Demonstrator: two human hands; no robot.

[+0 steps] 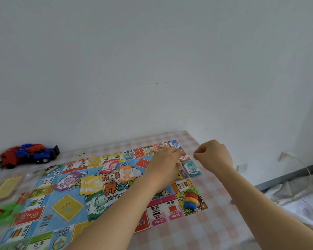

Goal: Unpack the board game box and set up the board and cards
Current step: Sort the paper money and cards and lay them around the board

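Note:
The colourful game board (67, 206) lies flat on the checked tablecloth. Stacks of play money sit on it: purple 500 (66, 183), yellow (90, 184), green 1000 (98, 204), orange 2000 (126, 173), red (109, 166) and teal 100 (192, 169). My left hand (163, 165) reaches across to the board's far right edge, its fingers lying over a small stack marked 50 (184, 157). My right hand (213, 155) hovers just right of that stack, curled into a fist with nothing visible in it. Coloured pawns (191, 199) are piled on the start corner.
A red and blue toy car (29, 154) stands at the back left by the wall. Yellow cards in clear wrap (5, 188) and green plastic pieces (2, 213) lie left of the board. The table edge (224, 186) drops off on the right, with crumpled plastic (296, 197) below.

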